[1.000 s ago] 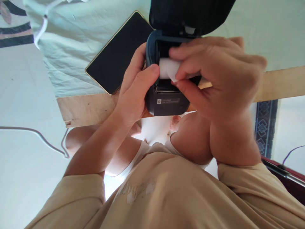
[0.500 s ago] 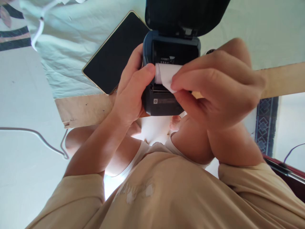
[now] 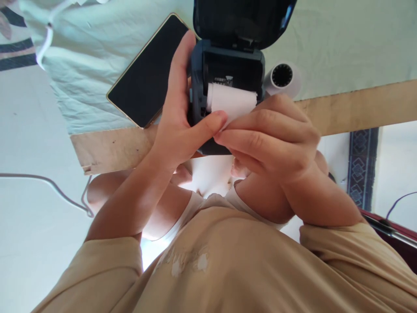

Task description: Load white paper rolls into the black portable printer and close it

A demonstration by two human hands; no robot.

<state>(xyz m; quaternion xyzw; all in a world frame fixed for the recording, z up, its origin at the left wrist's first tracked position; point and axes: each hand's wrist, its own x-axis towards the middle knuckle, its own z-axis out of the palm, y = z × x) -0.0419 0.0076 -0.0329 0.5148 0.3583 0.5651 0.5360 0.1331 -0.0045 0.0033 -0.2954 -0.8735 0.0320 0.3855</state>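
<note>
A small dark blue printer [image 3: 228,69] stands at the table's near edge with its lid [image 3: 241,19] swung up. A white paper roll [image 3: 232,101] lies in its open bay. My left hand [image 3: 182,117] grips the printer's left side, thumb pressed across the front next to the paper. My right hand [image 3: 270,134] pinches the loose end of the paper at the printer's front, fingers closed on it.
A black phone [image 3: 148,71] lies screen up left of the printer on a pale green cloth [image 3: 342,43]. A second white paper roll [image 3: 282,78] rests right of the printer. The wooden table edge [image 3: 358,106] runs across. A white cable [image 3: 44,43] lies far left.
My right hand has dropped from over the bay toward me, drawing the paper end down to the printer's front. The roll in the bay and the spare roll behind are now uncovered.
</note>
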